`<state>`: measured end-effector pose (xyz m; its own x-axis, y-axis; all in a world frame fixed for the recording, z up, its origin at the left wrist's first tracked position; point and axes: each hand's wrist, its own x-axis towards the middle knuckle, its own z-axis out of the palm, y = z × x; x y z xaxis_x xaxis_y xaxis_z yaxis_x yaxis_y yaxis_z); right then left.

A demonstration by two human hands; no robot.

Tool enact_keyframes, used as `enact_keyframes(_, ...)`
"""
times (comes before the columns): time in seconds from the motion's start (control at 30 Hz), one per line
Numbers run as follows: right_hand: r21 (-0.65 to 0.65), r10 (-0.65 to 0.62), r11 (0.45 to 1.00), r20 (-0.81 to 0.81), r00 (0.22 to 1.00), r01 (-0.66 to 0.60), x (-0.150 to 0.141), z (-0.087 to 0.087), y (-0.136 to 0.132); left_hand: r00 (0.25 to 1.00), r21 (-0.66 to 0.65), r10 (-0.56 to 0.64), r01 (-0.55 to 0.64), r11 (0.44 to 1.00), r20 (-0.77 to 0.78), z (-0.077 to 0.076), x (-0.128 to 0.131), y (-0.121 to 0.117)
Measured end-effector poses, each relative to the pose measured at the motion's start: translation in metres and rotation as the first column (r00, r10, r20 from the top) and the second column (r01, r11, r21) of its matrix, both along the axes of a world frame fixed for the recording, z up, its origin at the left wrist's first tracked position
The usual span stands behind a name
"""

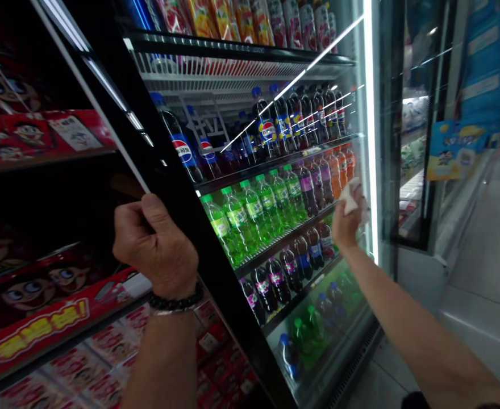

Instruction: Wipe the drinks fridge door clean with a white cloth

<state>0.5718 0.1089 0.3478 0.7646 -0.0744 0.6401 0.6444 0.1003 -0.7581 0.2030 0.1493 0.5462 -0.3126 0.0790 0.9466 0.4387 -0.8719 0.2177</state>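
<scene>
Dim shop, lit fridge: I held a cloth up at the glass.
My left hand was curled tight on the frame edge; my right hand pinched the cloth toward the glass's right side. Bracing the frame and pressing flat and evenly looked the best way to work. Behind the glass stood green bottles, dark colas and orange bottles, filled and capped.

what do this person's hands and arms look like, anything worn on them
Both hands are ungloved. The left hand has a dark beaded bracelet at the wrist, with a thin, paler band beside it. The right hand shows no wristwear. No sleeve shows on either forearm.
</scene>
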Motion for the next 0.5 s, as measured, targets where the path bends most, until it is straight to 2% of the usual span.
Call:
enact_keyframes(0.07,-0.044,0.038,0.999,0.203,0.978,-0.029,-0.059,0.010,0.000,1.000,-0.011,-0.015,0.015,1.000,0.003,-0.001,0.001,-0.001)
enact_keyframes(0.17,-0.118,0.105,0.992,0.488,0.867,-0.053,-0.146,0.018,-0.003,0.999,-0.026,-0.045,0.045,0.999,0.001,-0.002,0.002,-0.003)
enact_keyframes(0.23,-0.153,0.142,0.987,0.653,0.744,-0.054,-0.197,0.014,-0.004,0.998,-0.030,-0.060,0.060,0.998,-0.004,-0.002,0.003,-0.004)
enact_keyframes(0.3,-0.168,0.154,0.985,0.808,0.568,-0.028,-0.235,0.002,-0.005,0.997,-0.027,-0.071,0.071,0.997,-0.009,-0.003,0.003,-0.004)
enact_keyframes(0.4,-0.118,0.104,0.993,0.947,0.304,0.030,-0.262,-0.019,-0.006,0.997,-0.018,-0.068,0.068,0.998,-0.024,-0.004,0.001,-0.003)
enact_keyframes(0.47,-0.080,0.069,0.996,0.972,0.224,0.044,-0.257,-0.027,-0.006,0.997,-0.019,-0.066,0.065,0.998,-0.033,-0.004,0.001,-0.003)
enact_keyframes(0.5,-0.076,0.064,0.996,0.974,0.219,0.047,-0.248,-0.028,-0.006,0.997,-0.023,-0.066,0.066,0.998,-0.034,-0.004,0.000,-0.003)
